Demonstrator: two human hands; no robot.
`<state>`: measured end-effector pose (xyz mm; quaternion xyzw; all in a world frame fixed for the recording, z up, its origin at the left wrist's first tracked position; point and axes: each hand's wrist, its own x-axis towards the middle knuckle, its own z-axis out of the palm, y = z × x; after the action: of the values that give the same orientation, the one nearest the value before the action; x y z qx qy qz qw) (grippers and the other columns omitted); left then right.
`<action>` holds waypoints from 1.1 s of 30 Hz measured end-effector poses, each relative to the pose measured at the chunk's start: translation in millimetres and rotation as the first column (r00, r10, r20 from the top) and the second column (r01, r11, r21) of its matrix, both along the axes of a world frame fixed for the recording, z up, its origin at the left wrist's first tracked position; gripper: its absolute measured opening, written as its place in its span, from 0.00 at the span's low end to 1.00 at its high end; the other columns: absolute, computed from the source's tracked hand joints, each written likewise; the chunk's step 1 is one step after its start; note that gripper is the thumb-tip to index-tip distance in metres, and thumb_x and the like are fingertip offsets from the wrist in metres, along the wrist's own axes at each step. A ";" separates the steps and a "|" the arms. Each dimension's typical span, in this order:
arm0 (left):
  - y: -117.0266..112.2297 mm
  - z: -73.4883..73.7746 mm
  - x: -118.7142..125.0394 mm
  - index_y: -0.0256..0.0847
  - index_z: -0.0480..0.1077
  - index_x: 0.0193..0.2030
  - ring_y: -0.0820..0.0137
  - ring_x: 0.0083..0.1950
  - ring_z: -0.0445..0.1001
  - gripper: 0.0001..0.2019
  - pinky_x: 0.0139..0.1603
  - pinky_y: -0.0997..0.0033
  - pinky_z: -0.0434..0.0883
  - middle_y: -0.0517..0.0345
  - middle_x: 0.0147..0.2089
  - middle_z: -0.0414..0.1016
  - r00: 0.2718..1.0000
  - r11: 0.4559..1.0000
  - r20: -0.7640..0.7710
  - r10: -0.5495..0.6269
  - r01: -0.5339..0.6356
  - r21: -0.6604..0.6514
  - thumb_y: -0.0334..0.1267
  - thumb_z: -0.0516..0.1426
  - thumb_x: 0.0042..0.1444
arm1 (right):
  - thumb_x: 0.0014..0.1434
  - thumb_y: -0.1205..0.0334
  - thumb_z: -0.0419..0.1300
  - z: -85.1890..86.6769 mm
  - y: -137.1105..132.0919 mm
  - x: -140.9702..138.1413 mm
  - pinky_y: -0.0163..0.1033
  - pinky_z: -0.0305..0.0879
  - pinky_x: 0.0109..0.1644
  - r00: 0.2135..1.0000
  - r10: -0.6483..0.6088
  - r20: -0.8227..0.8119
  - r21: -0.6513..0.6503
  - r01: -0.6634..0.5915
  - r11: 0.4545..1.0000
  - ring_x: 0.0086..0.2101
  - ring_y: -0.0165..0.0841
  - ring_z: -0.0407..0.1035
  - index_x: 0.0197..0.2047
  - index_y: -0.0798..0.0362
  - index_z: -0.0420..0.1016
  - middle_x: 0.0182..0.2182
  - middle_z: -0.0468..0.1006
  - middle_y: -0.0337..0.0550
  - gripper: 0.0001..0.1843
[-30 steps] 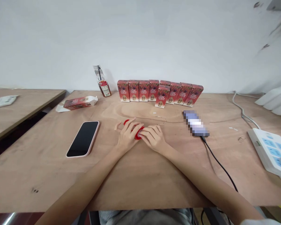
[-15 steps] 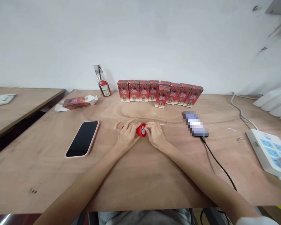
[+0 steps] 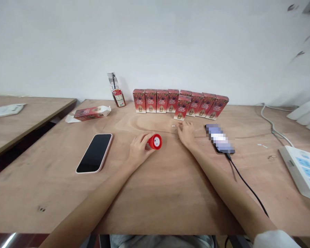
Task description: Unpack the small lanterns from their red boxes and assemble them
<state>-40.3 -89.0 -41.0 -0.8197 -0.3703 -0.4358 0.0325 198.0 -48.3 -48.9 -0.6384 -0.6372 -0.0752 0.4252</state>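
Observation:
My left hand point(image 3: 139, 148) is wrapped round a small red cylinder with a white end point(image 3: 155, 141), held just above the wooden table point(image 3: 157, 193). My right hand point(image 3: 186, 132) rests farther back, fingers curled down on the table beside a thin wire hook point(image 3: 176, 128); what its fingertips pinch is too small to make out. A row of several red boxes point(image 3: 179, 102) stands right behind that hand. A phone with a black screen and pink case point(image 3: 94, 153) lies left of my left hand.
A second phone point(image 3: 219, 138) on a black cable point(image 3: 245, 182) lies at the right. Farther right is a white power strip point(image 3: 303, 170). A bottle point(image 3: 116, 90) and a red box on its side point(image 3: 91, 112) sit at the back left. Another table point(image 3: 20, 120) stands left.
My right hand has let go of the red cylinder and moved back toward the boxes. The left hand keeps the cylinder, its white end turned toward me.

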 end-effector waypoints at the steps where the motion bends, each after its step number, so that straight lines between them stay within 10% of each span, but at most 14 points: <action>1: -0.7 0.6 0.7 0.43 0.65 0.52 0.63 0.49 0.74 0.20 0.47 0.64 0.70 0.49 0.49 0.75 1.000 1.000 -0.001 -0.001 0.001 0.002 0.43 0.59 0.53 | 0.62 0.59 0.51 0.9 -3.6 -3.7 0.49 0.59 0.46 1.000 0.014 -0.004 0.021 -0.014 1.000 0.40 0.42 0.63 0.36 0.56 0.72 0.37 0.75 0.51 0.11; 13: 1.7 1.8 0.7 0.42 0.67 0.51 0.62 0.46 0.74 0.19 0.45 0.65 0.67 0.49 0.46 0.75 0.994 0.998 -0.095 0.048 -0.052 -0.037 0.47 0.58 0.54 | 0.60 0.60 0.57 10.4 -60.6 -54.6 0.44 0.65 0.46 0.833 0.529 0.160 0.220 -0.553 0.804 0.42 0.35 0.72 0.42 0.48 0.75 0.43 0.79 0.45 0.08; 33: 5.0 0.1 1.3 0.41 0.68 0.51 0.62 0.43 0.72 0.18 0.39 0.66 0.62 0.50 0.43 0.75 0.977 0.994 -0.193 0.086 -0.070 0.087 0.45 0.58 0.55 | 0.58 0.70 0.55 0.9 -54.9 -55.6 0.42 0.76 0.45 0.786 0.539 0.304 0.318 -0.617 0.720 0.42 0.35 0.74 0.34 0.52 0.74 0.39 0.79 0.49 0.07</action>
<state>-39.1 -84.0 -41.0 -0.8416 -0.3796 -0.3655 0.1185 142.5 -103.1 -48.0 -0.2948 -0.8128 -0.1274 0.4860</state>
